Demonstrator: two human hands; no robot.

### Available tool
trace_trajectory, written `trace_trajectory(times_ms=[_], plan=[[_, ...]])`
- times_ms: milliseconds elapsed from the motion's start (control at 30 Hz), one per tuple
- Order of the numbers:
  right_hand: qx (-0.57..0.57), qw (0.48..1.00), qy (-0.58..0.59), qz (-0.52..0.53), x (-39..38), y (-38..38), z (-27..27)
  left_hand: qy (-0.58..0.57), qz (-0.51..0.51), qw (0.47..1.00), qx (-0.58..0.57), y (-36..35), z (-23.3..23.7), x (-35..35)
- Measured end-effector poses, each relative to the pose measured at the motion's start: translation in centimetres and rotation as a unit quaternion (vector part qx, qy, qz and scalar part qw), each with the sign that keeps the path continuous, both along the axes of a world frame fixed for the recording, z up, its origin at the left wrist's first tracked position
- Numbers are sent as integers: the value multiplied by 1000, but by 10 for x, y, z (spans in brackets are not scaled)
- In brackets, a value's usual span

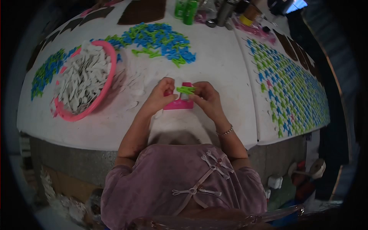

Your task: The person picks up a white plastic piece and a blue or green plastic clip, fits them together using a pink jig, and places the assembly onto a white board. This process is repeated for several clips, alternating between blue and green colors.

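A green plastic clip [185, 90] is pinched between the thumb and fingers of my right hand [207, 97], just above the table. My left hand [161, 96] faces it from the other side, thumb and fingers curled around a small pale piece [177, 83] too blurred to name. Beneath both hands lies a bright pink card [178, 105], partly covered by the fingers and the clip. To the left, a pink basket [111, 73] leans toward me, heaped with flat white pieces [84, 76].
Blue and green clips [157, 38] form a loose pile behind the basket. More clips [287, 88] lie in dense rows on the right table. Green cans [189, 13] and a dark bottle [226, 13] stand at the back. Brown sheets [142, 11] lie nearby.
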State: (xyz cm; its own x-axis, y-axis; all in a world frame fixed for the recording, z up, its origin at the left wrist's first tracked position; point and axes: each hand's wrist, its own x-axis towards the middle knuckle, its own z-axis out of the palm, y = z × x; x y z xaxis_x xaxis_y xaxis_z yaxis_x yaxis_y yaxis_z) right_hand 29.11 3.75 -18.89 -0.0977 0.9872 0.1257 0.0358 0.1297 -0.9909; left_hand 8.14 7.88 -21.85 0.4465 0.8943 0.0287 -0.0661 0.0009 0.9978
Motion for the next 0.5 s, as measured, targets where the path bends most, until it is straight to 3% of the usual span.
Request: trace_trajectory(times_ms=[100,167,200,267,333,500], plan=[[44,998,5,-39,23,-7,4,-32,-27,999,7,-2,2,6],[13,982,-170,-76,49,-10,4,-44,2,998,49,1,1,6],[13,981,-171,-94,63,-13,1,-45,-16,998,52,2,0,5],[33,963,-162,-210,101,-20,-12,-90,44,995,5,4,-1,2],[-28,954,-59,-293,143,-29,-25,-86,55,995,8,7,-4,1],[-109,904,68,-409,228,-50,-44,-94,84,992,8,8,-9,4]])
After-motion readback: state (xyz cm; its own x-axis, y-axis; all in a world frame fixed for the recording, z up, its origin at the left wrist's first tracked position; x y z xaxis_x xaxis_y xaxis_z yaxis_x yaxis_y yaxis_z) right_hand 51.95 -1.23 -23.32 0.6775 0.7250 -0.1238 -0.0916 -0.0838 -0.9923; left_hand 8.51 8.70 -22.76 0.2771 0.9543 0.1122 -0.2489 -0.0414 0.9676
